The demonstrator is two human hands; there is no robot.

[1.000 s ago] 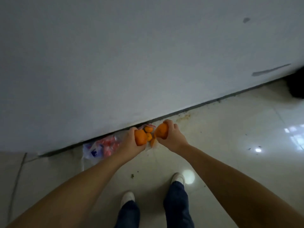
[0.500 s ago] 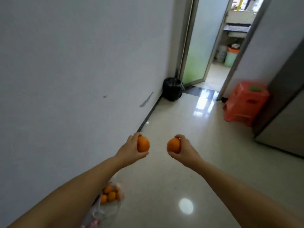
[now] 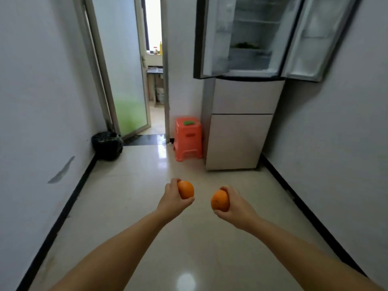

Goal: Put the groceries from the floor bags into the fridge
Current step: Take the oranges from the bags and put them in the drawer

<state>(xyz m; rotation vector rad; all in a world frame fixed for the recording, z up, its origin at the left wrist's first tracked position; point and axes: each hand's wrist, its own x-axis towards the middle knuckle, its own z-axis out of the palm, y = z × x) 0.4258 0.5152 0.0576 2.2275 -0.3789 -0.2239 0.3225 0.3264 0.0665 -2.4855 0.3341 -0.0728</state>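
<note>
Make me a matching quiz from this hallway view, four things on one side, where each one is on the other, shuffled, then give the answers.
Things:
1. orange stool
2. black bag
3. fridge doors
4. two oranges

Places or states:
A. one in each hand
B. swung open
C. beside the fridge's lower drawers
D. on the floor by the left wall

Pairs: 1-C, 2-D, 3-B, 4-A

Both bare forearms enter from the bottom corners, converging toward frame centre. Left hand (image 3: 172, 198) curled round an orange (image 3: 186, 189), thumb beneath. Right hand (image 3: 235, 204) likewise grips a second orange (image 3: 219, 201). Hands level, apart.
</note>
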